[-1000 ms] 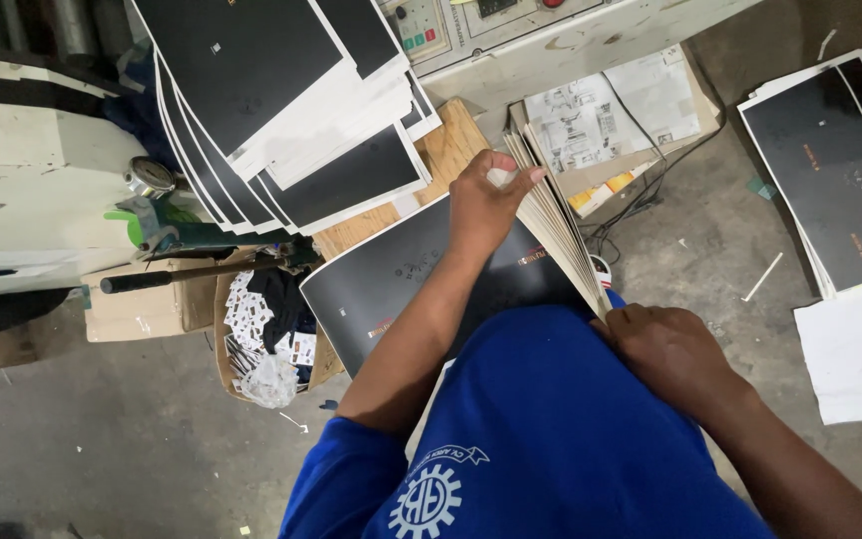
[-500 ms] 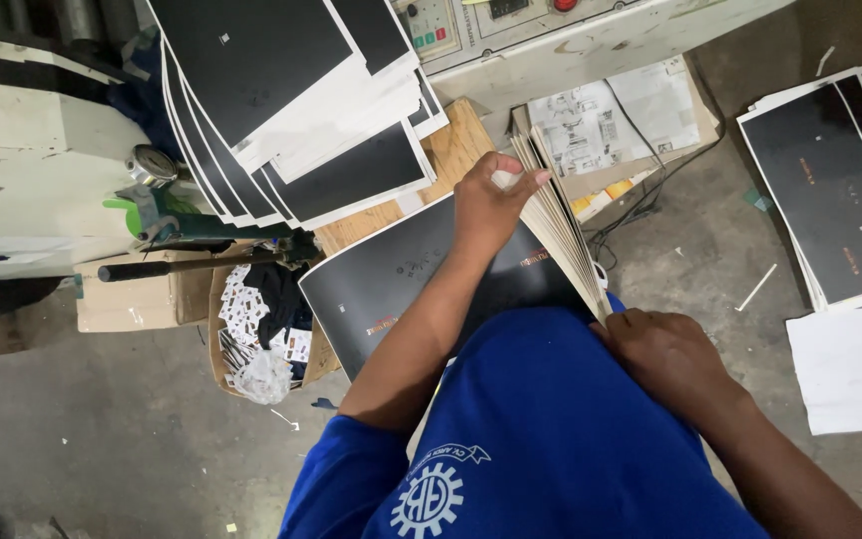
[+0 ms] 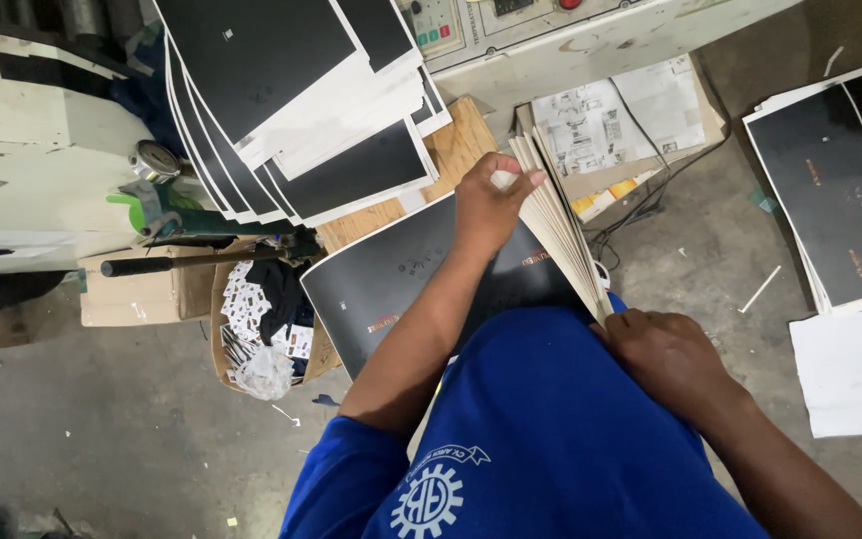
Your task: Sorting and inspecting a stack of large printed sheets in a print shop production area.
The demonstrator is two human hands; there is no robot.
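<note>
Sheets [image 3: 561,225] are fanning between my hands: my left hand [image 3: 491,200] is pinching their top edge, my right hand [image 3: 665,354] is gripping the bottom. Black cards [image 3: 291,110] are piling up beside them on the machine [image 3: 12,150]; nothing has shifted since before.

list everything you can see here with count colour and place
held stack of sheets: one fanned bundle, black faces with pale edges, centre
black sheet: one, under the left arm
piled sheets: many, black and white, top left
floor sheets: several, black with white borders, right
white sheet: one, floor, lower right
machine panel: one, cream with buttons, top
cardboard box of scraps: one, brown, left of centre
printed papers: a few, white, upper centre-right
left hand: grip on the bundle's top edge
right hand: grip on its lower end
</note>
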